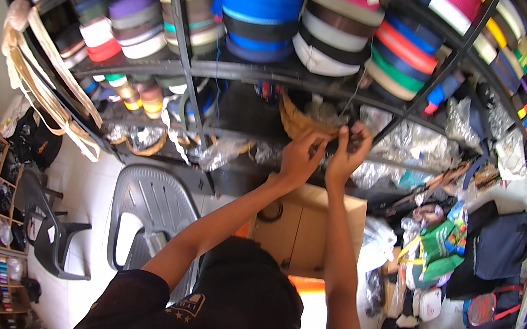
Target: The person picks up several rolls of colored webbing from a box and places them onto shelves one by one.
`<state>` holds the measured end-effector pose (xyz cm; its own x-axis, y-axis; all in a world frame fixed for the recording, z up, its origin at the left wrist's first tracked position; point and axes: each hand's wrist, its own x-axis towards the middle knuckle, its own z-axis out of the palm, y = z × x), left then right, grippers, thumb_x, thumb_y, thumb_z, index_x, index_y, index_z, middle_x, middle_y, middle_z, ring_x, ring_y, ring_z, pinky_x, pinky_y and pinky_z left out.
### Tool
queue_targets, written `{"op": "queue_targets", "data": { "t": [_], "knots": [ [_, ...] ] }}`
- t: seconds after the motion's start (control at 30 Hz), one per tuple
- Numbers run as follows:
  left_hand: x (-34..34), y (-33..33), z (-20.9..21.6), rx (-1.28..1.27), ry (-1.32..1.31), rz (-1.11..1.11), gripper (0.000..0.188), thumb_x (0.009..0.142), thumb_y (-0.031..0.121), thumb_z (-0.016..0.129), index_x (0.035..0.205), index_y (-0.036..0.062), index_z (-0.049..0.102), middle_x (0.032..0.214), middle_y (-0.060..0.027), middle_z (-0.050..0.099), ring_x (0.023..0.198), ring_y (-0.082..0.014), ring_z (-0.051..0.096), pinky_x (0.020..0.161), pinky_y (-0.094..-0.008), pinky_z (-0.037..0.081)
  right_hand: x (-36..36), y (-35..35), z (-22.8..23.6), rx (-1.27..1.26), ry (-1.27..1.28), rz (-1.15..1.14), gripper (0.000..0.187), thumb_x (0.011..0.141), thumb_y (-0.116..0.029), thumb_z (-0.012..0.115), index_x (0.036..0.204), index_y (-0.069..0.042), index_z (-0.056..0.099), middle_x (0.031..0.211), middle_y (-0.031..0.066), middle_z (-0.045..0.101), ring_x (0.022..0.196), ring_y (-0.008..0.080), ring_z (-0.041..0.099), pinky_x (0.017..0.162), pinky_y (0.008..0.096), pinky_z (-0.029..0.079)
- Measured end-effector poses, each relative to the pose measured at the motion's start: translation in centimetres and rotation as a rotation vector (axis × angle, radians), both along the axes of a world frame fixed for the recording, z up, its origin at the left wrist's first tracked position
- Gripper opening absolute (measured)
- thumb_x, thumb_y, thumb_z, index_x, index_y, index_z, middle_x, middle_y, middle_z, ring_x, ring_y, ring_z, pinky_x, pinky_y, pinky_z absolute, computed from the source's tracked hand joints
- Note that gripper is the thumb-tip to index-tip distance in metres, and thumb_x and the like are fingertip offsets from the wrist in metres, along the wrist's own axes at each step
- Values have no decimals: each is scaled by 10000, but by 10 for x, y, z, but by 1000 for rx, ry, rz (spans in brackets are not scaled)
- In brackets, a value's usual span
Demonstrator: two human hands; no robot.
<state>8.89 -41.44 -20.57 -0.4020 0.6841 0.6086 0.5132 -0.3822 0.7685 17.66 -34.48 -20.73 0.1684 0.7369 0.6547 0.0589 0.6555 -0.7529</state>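
Both arms reach forward to a brown wicker-like basket (294, 116) on the black shelf. My left hand (303, 158) is at the basket's front edge, its thumb and fingers drawn together in a pinch. Close beside it on the right, my right hand (348, 155) is raised with its fingers curled. Whatever sits between the fingertips of either hand is too small and blurred to name. Clear plastic wrapping (325, 111) shows inside the basket.
Rolls of coloured webbing (262, 6) fill the upper shelf. An open cardboard box (345, 209) stands below my hands. Grey plastic chair (158, 197) is at the left, and another dark chair (53, 226) beyond it. Bags (440, 246) and loose goods crowd the right.
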Motion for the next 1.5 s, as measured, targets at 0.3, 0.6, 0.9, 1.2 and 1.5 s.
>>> {"op": "queue_targets", "data": {
  "t": [0.3,0.6,0.9,1.2,1.5],
  "knots": [
    [-12,-83,-270,-1008,-98,-297,182,805,161,631,872,13,713,872,-212,689,872,-356,671,781,-426,526,99,-122,-304,-984,-634,266,378,803,-252,704,1086,-9,642,1068,174,653,994,285,626,857,386,489],
    [29,-110,-360,-1130,179,-270,296,799,224,608,948,-23,673,947,-269,655,926,-387,643,821,-452,506,110,-193,-324,-1103,-1197,448,395,864,-263,595,1151,6,629,1078,189,666,1005,353,636,929,437,470],
    [44,-66,-474,-1241,-16,-190,351,824,268,602,1030,-14,643,1015,-253,638,983,-377,619,867,-438,488,77,-164,-408,-1446,-836,298,516,914,-325,523,1305,10,497,1257,227,558,1158,378,553,1003,461,429],
    [5,-39,-631,-1186,-571,188,411,850,313,596,1112,-4,614,1083,-238,621,1041,-367,596,912,-425,470,3,-26,-458,-1255,-543,177,533,877,-228,555,1361,-24,463,1339,237,507,1241,372,504,1036,450,421],
    [23,-31,-665,-1005,-1179,306,474,876,358,589,1194,6,584,1152,-222,604,1099,-357,572,957,-412,453,0,-3,-532,-1244,-600,178,601,693,-245,695,1261,-84,586,1251,193,580,1192,357,535,1038,438,424]
  ]
}}
